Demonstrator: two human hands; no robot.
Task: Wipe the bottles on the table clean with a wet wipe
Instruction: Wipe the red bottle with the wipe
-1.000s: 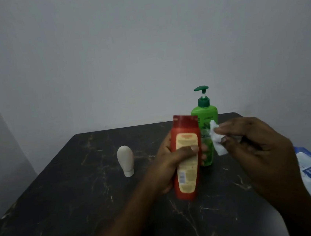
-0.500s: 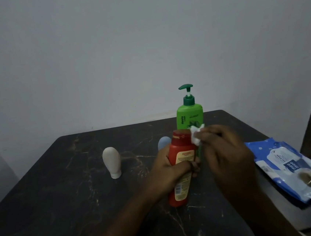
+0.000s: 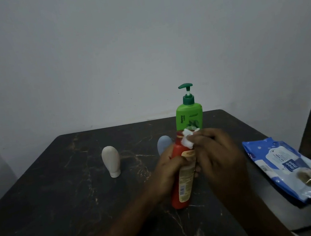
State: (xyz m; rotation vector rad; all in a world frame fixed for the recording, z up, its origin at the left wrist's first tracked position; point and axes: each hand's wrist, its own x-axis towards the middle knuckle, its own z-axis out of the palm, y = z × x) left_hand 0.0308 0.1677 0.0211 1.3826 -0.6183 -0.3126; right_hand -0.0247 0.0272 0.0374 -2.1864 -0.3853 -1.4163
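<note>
My left hand (image 3: 167, 171) grips a red bottle with a yellow label (image 3: 182, 184) around its middle; the bottle leans back and its bottom end sits low over the dark marble table (image 3: 64, 204). My right hand (image 3: 219, 155) pinches a crumpled white wet wipe (image 3: 187, 139) against the bottle's upper end. Just behind stands a green pump bottle (image 3: 189, 114). A small blue bottle (image 3: 163, 144) is partly hidden behind my left hand. A white upside-down tube (image 3: 111, 163) stands to the left.
A blue wet wipe pack (image 3: 286, 167) lies at the table's right edge, partly overhanging it. A plain grey wall rises behind the table. A dark gap runs along the right side beyond the table.
The red bottle has tilted back and dropped lower in view. My right hand brought the wipe from beside the bottle onto its upper end. The view swung right, showing more of the pack.
</note>
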